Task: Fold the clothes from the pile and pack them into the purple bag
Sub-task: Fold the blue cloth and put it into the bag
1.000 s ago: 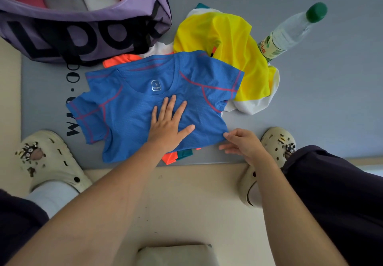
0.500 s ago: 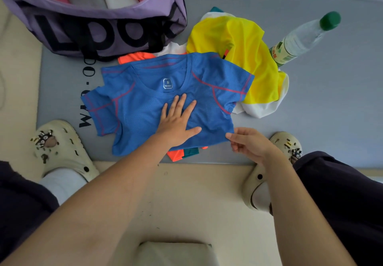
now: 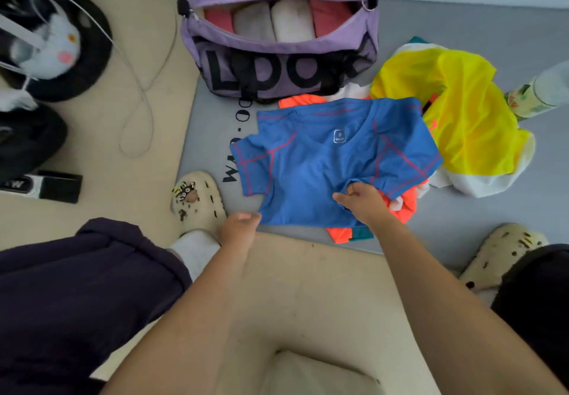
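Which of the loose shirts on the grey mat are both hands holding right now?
The blue short-sleeved shirt with pink seams, spread flat; left hand and right hand grip its lower part. The crumpled yellow shirt and orange shirt lie untouched.

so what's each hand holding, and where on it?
Both hold the blue shirt: left hand pinches the hem's left corner, right hand grips bunched fabric at its lower right side.

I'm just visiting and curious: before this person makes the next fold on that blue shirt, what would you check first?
1. Left hand pinches blue shirt hem corner: ok.
2. Right hand grips the shirt's right side: ok.
3. Shirt lies flat: not ok, bunched at the right hand.
4. Purple bag open: ok.
5. Room in the bag: cannot tell.
6. Shirt free of the orange garment beneath: cannot tell.
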`<action>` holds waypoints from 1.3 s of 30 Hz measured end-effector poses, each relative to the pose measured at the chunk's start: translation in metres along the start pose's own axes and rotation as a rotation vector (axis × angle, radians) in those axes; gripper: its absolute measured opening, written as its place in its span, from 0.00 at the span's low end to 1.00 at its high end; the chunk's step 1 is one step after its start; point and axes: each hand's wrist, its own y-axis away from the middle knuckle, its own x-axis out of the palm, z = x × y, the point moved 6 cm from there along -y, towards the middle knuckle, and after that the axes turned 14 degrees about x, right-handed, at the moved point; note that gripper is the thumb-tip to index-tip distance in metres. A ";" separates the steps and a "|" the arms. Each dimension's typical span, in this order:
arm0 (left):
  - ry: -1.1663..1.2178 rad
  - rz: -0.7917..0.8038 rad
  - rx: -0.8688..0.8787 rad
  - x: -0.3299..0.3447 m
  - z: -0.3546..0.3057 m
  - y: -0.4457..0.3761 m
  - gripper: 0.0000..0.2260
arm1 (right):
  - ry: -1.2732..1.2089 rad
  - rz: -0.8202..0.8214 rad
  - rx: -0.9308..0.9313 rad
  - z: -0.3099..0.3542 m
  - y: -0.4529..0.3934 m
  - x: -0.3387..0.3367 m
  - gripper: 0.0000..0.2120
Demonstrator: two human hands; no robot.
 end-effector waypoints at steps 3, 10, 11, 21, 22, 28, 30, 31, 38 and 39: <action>0.168 0.127 -0.113 0.005 0.008 0.001 0.12 | 0.010 -0.029 0.009 0.001 0.000 0.003 0.23; 0.494 0.163 -0.162 0.012 0.014 -0.002 0.10 | 0.047 -0.072 0.031 -0.001 -0.003 0.002 0.23; 0.560 0.161 -0.169 0.012 0.015 -0.003 0.09 | 0.048 -0.074 0.030 -0.001 -0.003 0.002 0.23; 0.638 0.067 -0.063 0.002 0.015 -0.006 0.09 | -0.026 -0.038 0.048 -0.007 -0.009 0.001 0.23; 0.629 0.049 -0.056 0.001 0.016 -0.005 0.09 | -0.032 -0.037 0.050 -0.007 -0.010 0.001 0.24; 0.515 0.007 0.011 -0.016 0.004 0.000 0.09 | -0.026 -0.012 0.073 -0.006 -0.008 0.001 0.23; 0.490 0.027 0.083 -0.023 -0.016 0.003 0.10 | -0.070 0.025 0.082 0.001 -0.002 -0.001 0.21; 0.482 0.045 0.135 -0.025 -0.032 0.006 0.09 | -0.113 0.031 0.074 0.006 0.004 -0.005 0.20; 0.398 0.224 0.588 -0.034 -0.203 0.072 0.04 | -0.298 0.010 -0.232 0.102 0.096 -0.070 0.16; 0.399 0.257 0.648 -0.039 -0.227 0.088 0.04 | -0.307 0.022 -0.278 0.120 0.115 -0.083 0.12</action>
